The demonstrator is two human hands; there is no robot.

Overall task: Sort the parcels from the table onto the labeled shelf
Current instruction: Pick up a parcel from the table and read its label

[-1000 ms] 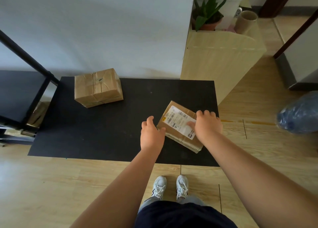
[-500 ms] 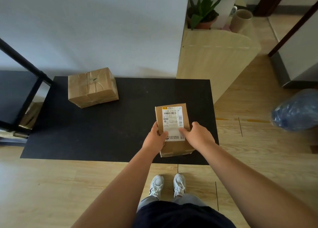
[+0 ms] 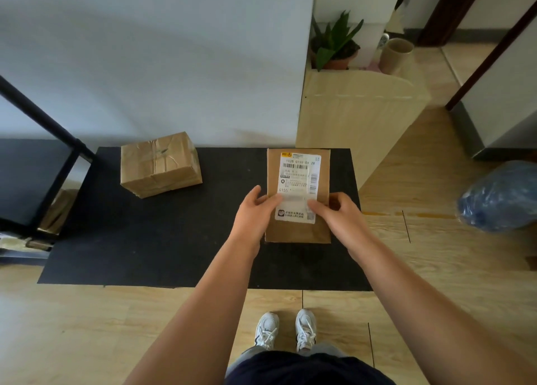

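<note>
A flat brown parcel (image 3: pixel 298 230) with a white shipping label faces me, lifted above the right half of the black table (image 3: pixel 162 239). My left hand (image 3: pixel 252 213) grips its left edge and my right hand (image 3: pixel 338 211) grips its right edge, thumbs across the label. A second, bulkier parcel (image 3: pixel 159 164) wrapped in brown tape rests at the table's back left. The black shelf (image 3: pixel 37 181) stands at the far left, with a brown item partly seen on a lower level.
A pale wooden cabinet (image 3: pixel 357 117) with a potted plant (image 3: pixel 334 44) and a beige cup (image 3: pixel 396 55) stands behind the table's right end. A blue plastic bag (image 3: pixel 499 195) lies on the wooden floor at the right. A white wall backs the table.
Both hands closed on the labelled parcel, turned it straight and raised it off the table toward me. The taped parcel has not moved.
</note>
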